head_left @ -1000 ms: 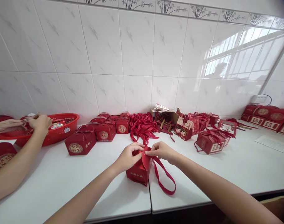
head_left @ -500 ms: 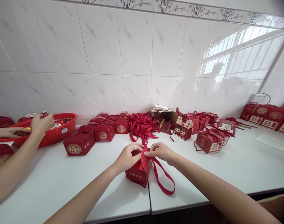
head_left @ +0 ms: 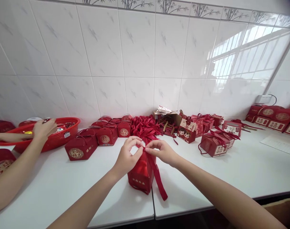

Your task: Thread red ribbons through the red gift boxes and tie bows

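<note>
A white, smooth-topped table (head_left: 194,181) carries a red, printed cardboard box (head_left: 138,178) near its front edge; above the box, the left hand (head_left: 127,156) and right hand (head_left: 163,152) pinch a flat, dark-red fabric ribbon (head_left: 160,183).

two own hands (head_left: 127,158), two co-worker's hands (head_left: 43,129), one basin (head_left: 53,143)

Centre box (head_left: 138,178): 安居乐业, small pale print. Medallion box (head_left: 89,152) to its left: 金榜题名. Ribboned box (head_left: 210,148), right: 囍. Basin label (head_left: 67,135) illegible.
</note>
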Motion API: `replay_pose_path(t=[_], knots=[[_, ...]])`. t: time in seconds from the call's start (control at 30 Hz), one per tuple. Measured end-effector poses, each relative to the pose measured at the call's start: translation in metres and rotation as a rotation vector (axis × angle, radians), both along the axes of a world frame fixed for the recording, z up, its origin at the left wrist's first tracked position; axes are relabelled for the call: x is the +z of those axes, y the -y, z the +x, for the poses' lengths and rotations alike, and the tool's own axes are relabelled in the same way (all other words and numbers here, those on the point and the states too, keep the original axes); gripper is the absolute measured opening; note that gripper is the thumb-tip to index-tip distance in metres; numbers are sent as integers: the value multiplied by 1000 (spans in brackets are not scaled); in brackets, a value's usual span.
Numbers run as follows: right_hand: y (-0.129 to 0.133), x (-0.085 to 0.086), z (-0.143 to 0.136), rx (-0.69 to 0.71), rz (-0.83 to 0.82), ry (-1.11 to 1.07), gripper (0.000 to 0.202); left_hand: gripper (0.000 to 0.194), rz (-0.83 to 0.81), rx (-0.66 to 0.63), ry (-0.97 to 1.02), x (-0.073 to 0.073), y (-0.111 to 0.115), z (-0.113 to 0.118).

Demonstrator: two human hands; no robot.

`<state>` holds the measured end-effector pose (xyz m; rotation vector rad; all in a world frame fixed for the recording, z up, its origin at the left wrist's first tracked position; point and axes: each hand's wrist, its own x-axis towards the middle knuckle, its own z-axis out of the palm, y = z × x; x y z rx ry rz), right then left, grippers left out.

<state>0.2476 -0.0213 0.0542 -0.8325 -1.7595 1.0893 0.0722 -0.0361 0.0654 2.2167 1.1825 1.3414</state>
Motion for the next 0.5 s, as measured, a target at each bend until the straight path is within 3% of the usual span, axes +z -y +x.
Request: replay_pose_path(t=[0.17, 0.3, 0.5], knots=[[7, 18, 6, -37, 13, -112, 25, 19, -72, -10, -80, 6, 3, -11], [15, 39, 17, -22, 34, -275, 24, 37, -281, -43, -150, -8, 1, -23], [35, 70, 27, -8, 80, -541, 20, 32, -421, 50, 17, -19, 1, -28]])
